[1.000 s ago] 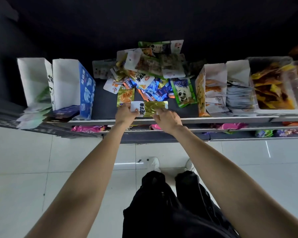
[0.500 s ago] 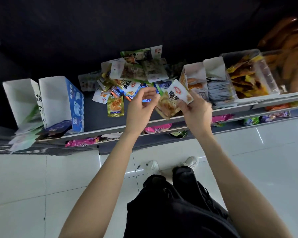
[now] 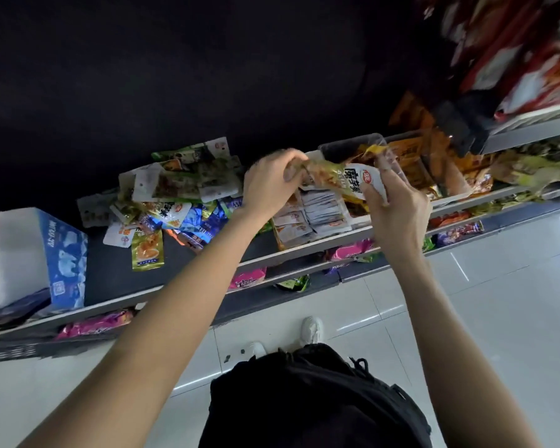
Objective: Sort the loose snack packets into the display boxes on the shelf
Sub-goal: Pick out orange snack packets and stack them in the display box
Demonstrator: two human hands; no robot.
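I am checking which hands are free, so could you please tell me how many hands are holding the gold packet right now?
2. The left hand grips the gold packet at its left end, and the right hand holds its white right end, both above the display boxes.

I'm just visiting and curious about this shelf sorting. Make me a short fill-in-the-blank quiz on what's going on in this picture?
1. The gold and white packet is held by ____ hands.
2. The left hand grips the packet's gold end; the right hand grips its ____ end.
3. The blue box stands to the ____ of the loose pile.

Missing words: both; white; left
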